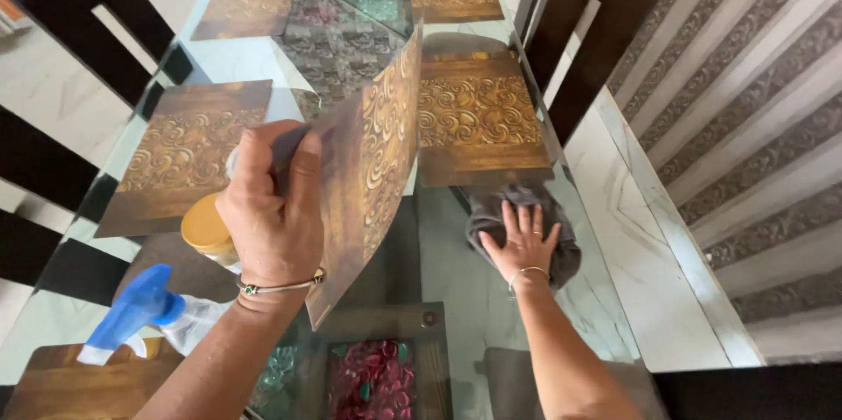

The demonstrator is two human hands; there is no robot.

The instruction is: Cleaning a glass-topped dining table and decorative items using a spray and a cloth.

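— Glass table (456, 297), what's on it?
— Right hand (524, 240), fingers spread flat, presses a grey cloth (491, 214) onto it.
— And the left hand (274, 210)?
— Clamped on a brown swirl-patterned placemat (377, 157), lifted on edge.

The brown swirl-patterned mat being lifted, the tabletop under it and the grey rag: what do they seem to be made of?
The brown swirl-patterned mat looks like thin, stiff plastic or laminated board: it stays flat while lifted by one edge. The tabletop appears to be clear glass, since the floor and table base show through. The grey rag looks like soft cloth, crumpled under the right hand.
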